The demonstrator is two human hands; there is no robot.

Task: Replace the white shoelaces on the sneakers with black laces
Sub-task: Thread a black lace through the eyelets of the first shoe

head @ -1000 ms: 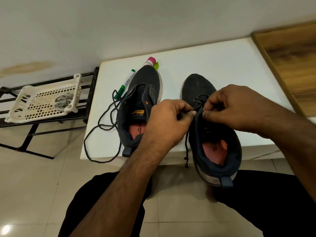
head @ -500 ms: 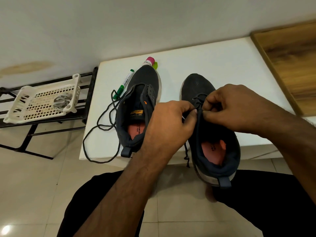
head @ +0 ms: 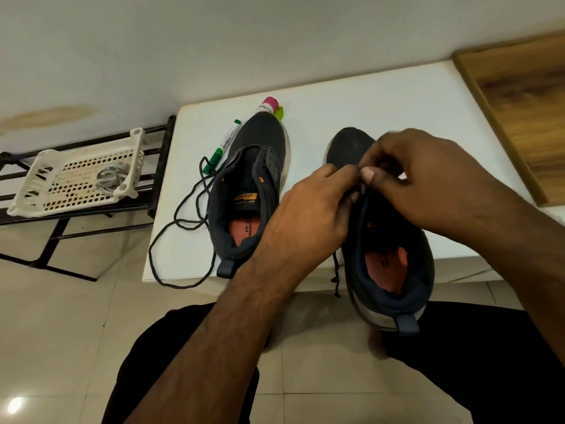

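Both hands, left hand (head: pixel 308 206) and right hand (head: pixel 428 179), are pinching, grips narrow, at the right sneaker (head: pixel 394 270); their fingers are hiding the black lace (head: pixel 336 270) there.

The person is wearing black trousers (head: pixel 477 362); both forearms are showing bare, hairy, with no sleeves, watch or rings

Soft, even indoor light, moderately bright, falls from above. The white tabletop (head: pixel 382 96) is lit flat without glare; a small bright reflection sits on the floor tiles (head: pixel 13 405) at lower left. Faint shadows lie under the forearms. Wide-angle bending curves the edges. Focus is fairly sharp, fingertips slightly soft.
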